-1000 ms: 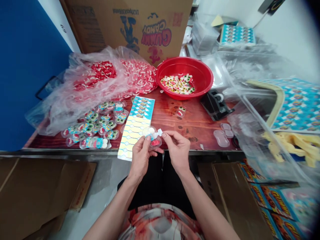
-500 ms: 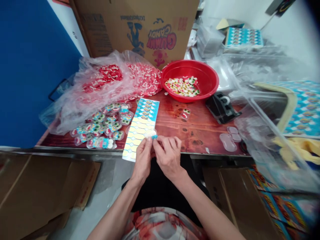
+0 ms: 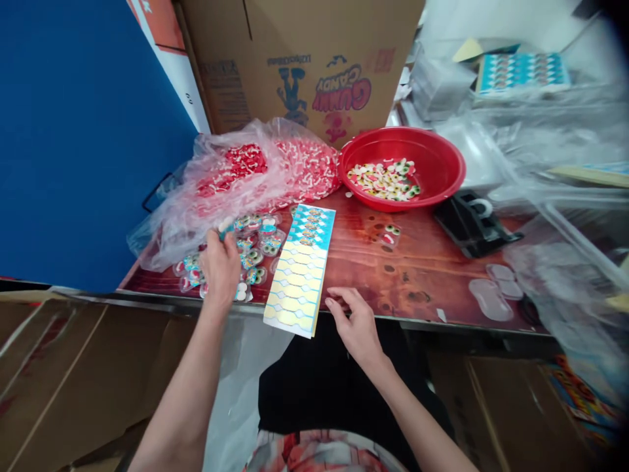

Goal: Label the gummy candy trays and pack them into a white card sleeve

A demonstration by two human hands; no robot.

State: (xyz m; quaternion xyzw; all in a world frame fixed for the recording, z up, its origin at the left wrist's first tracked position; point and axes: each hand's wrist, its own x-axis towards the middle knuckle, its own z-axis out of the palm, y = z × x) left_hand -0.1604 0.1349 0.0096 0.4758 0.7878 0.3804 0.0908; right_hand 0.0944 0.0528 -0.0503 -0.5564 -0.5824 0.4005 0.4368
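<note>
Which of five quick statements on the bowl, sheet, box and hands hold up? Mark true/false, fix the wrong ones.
1. The red bowl stands right of the sticker sheet. True.
2. The right hand grips the tape dispenser. False: the right hand is near the front edge of the table, apart from the tape dispenser.
3. The left hand is at the candy packs. True.
4. The sticker sheet lies wholly on the table. False: its near end juts past the edge.
5. The cardboard box's lettering is upright. False: the cardboard box has upside-down lettering.

Head-worn cam, facing fwd & down, near table (image 3: 358,255), wide FOV
</note>
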